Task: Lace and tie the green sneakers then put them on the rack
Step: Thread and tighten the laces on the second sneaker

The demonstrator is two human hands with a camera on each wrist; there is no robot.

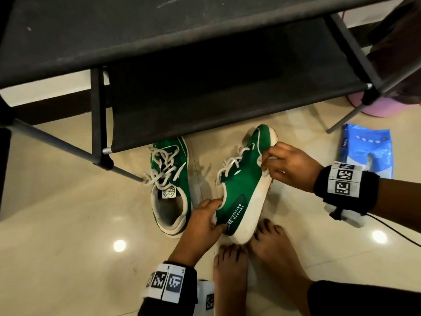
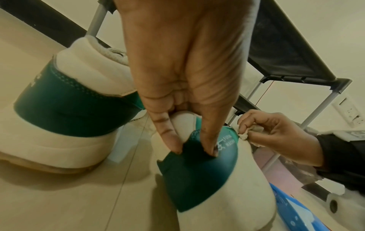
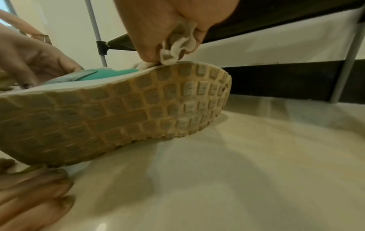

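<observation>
Two green sneakers with white soles lie on the floor in front of the rack. One sneaker (image 1: pixel 169 190) (image 2: pixel 65 109) stands upright, its white laces loose and untied. The other sneaker (image 1: pixel 241 185) (image 2: pixel 197 179) is tipped on its side with its treaded sole (image 3: pixel 128 112) facing right. My left hand (image 1: pixel 205 220) (image 2: pixel 194 150) pinches its heel collar between thumb and fingers. My right hand (image 1: pixel 289 165) (image 3: pixel 158 31) grips a crumpled white cloth (image 3: pixel 177 46) (image 2: pixel 245 136) against the sole's edge near the toe. That shoe's laces hang loose too.
The black fabric shoe rack (image 1: pixel 205 87) on grey metal legs stands just behind the shoes, its lower shelf bare. A blue packet (image 1: pixel 366 151) lies on the floor at right, near something pink (image 1: pixel 382 108). My bare feet (image 1: pixel 230 270) touch the tipped shoe's heel.
</observation>
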